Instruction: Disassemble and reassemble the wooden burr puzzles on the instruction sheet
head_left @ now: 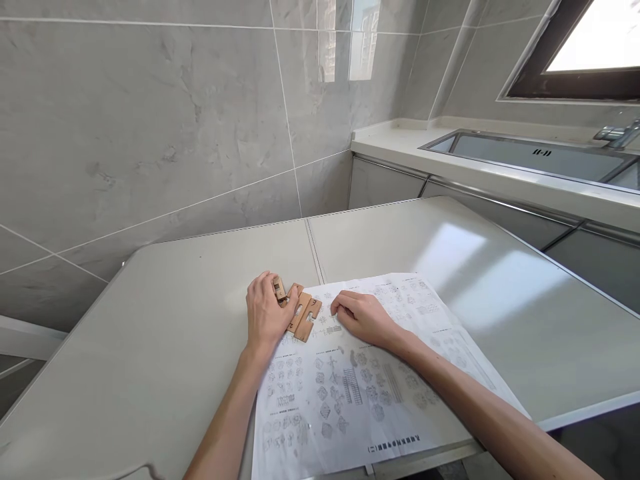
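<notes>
Both my hands lie palm down on the table [175, 320], forearms stretched forward. Left hand [264, 313] rests flat, fingers loosely together, over the edge of the wooden pieces [301, 312], touching them without pinching. Right hand [361, 318] sits curled on the sheet [380, 393], fingertips pressed to the paper just right of the pieces, which lie at the sheet's top left corner

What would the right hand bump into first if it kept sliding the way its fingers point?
The right hand points left across the instruction sheet. First in its line are probably the notched wooden puzzle pieces, which lie under the left hand. A small gap of paper separates them.
</notes>
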Demonstrator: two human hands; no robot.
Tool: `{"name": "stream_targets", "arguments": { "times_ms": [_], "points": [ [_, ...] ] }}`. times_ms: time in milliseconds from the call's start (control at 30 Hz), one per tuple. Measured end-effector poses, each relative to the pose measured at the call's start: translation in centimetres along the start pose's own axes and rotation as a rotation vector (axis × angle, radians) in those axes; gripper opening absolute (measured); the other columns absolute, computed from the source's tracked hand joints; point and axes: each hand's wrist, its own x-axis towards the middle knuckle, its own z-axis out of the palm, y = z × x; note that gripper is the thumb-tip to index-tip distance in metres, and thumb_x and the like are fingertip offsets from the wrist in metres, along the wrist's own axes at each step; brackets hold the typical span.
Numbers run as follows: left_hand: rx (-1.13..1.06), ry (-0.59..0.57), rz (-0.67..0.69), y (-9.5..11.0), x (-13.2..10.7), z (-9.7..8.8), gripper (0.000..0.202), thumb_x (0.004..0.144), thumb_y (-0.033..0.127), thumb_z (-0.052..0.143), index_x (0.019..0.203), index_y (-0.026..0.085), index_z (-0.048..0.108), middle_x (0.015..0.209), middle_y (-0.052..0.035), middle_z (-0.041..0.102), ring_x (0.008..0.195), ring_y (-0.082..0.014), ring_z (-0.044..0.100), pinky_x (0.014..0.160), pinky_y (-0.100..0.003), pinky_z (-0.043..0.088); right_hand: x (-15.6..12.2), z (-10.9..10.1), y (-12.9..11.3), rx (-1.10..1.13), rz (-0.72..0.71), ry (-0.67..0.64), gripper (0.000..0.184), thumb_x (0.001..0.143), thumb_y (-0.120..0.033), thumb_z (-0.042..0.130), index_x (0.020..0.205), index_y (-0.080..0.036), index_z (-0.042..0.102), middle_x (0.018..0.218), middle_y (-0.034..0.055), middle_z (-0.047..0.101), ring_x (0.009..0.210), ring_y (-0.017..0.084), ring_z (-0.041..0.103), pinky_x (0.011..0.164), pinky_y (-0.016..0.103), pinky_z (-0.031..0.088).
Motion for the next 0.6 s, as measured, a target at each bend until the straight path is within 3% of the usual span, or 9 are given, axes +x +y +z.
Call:
{"name": "stream_targets", "arguments": {
  "times_ms": [200, 600],
  "points": [
    [-0.064, -0.069, -0.091, -0.5, 0.3, -0.1, 0.045, 0.097, 0.053, 0.063, 0.128, 0.020, 0.058, 0.127, -0.0158, 0.069, 0.123, -0.0370, 0.061, 0.108, -0.054, 0.049, -0.1, 0.0, 0.0, -0.001, -0.003, 0.002, 0.024, 0.092, -0.005, 0.052, 0.089, -0.022, 0.068, 0.090, 0.0010, 0.075, 0.071, 0.016, 0.062, 0.066, 0.028, 0.040],
    [0.016, -0.025, -0.126, -1.5, 0.7, -0.2, 0.036, 0.098, 0.051, 0.061, 0.119, 0.022, 0.064, 0.124, -0.0136, 0.070, 0.116, -0.0360, 0.063, 0.105, -0.053, 0.049, -0.1, -0.2, -0.2, -0.002, 0.005, -0.006, 0.025, 0.093, -0.003, 0.052, 0.089, -0.022, 0.068, 0.092, 0.0016, 0.076, 0.071, 0.016, 0.063, 0.065, 0.028, 0.041]
  ]
}}
